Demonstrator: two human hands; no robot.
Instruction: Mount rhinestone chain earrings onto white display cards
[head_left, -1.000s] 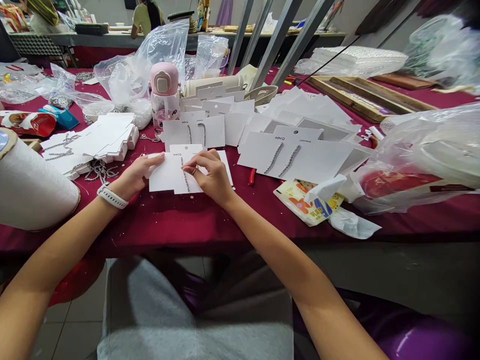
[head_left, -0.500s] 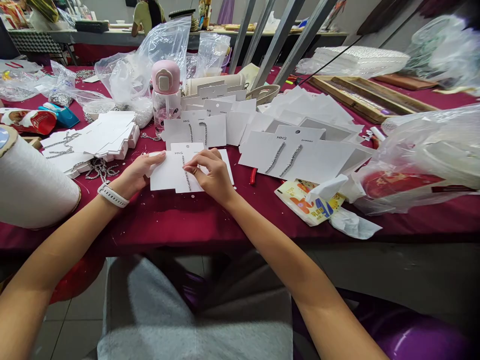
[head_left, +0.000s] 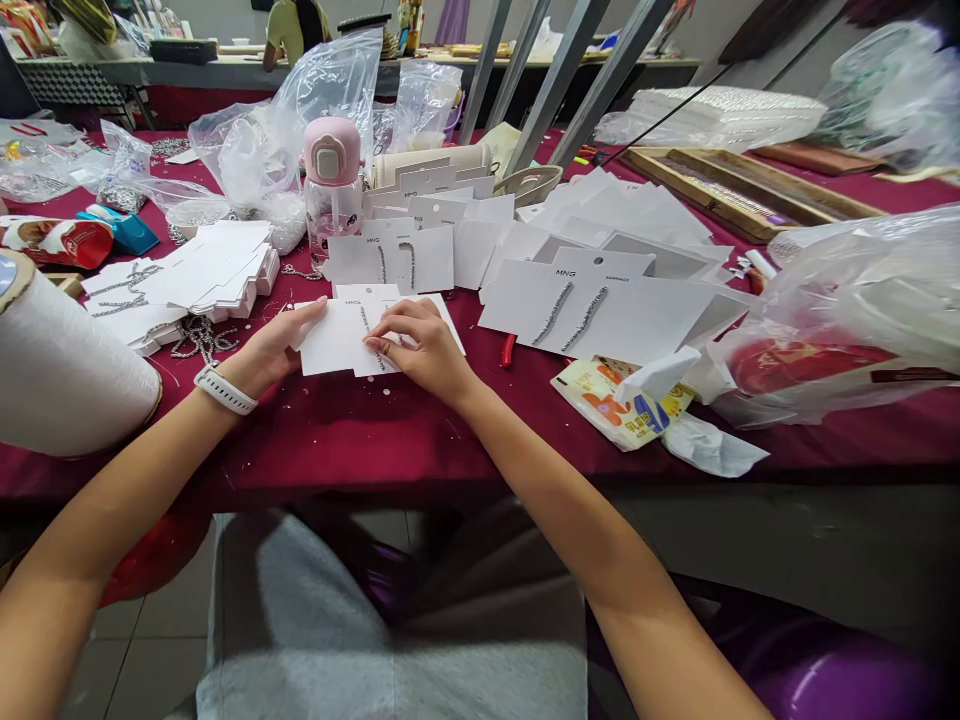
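My left hand (head_left: 283, 345) grips the left side of a white earring card (head_left: 328, 348), thumb on top and fingers underneath. The card bears "MNG" lettering and lies tilted above the cloth. Over its middle, my right hand (head_left: 421, 345) is closed in a pinch on a sparkling chain earring (head_left: 365, 318). A second strand beside it is mostly covered by the right fingers. Just behind stands another card (head_left: 431, 262) with two chain earrings. Off to the right, a further carded pair (head_left: 587, 315) rests against a spread of white cards.
Left of the hands are a stack of blank cards (head_left: 217, 265), loose chain strands (head_left: 201, 340) and a large white spool (head_left: 71, 360). A pink-lidded bottle (head_left: 331, 165) stands behind. At right are a tissue packet (head_left: 619, 405), a plastic bag (head_left: 862, 330) and a wooden tray (head_left: 750, 190).
The held card has tipped back slightly and its lettering has shifted a little left. My right fingers have moved slightly down and left along the chain earring. My left hand keeps its grip.
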